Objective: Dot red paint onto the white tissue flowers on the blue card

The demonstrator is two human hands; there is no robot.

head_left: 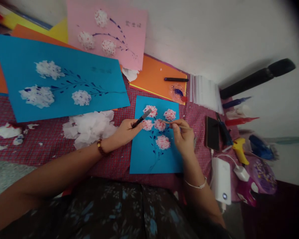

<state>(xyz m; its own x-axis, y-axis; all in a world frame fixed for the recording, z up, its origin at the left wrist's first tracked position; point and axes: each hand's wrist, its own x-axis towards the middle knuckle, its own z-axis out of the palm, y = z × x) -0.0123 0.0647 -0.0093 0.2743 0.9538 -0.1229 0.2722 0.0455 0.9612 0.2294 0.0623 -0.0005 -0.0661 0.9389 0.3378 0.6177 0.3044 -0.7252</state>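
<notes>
A blue sheet of paper lies in front of me, bearing several fluffy white tissue flowers dabbed with red and dark painted stems with leaves. My left hand rests at the sheet's left edge, closed around a black marker whose grey end points up and right. From the other side my right hand pinches a thin tan stick, probably wooden. Its tip reaches the middle flower; whether it touches is too small to tell.
Left lies a larger blue flower picture, behind it a pink one. Crumpled white tissue sits by my left forearm. An orange sheet carries a dark pen. To the right are a phone, white power bank and yellow glue gun.
</notes>
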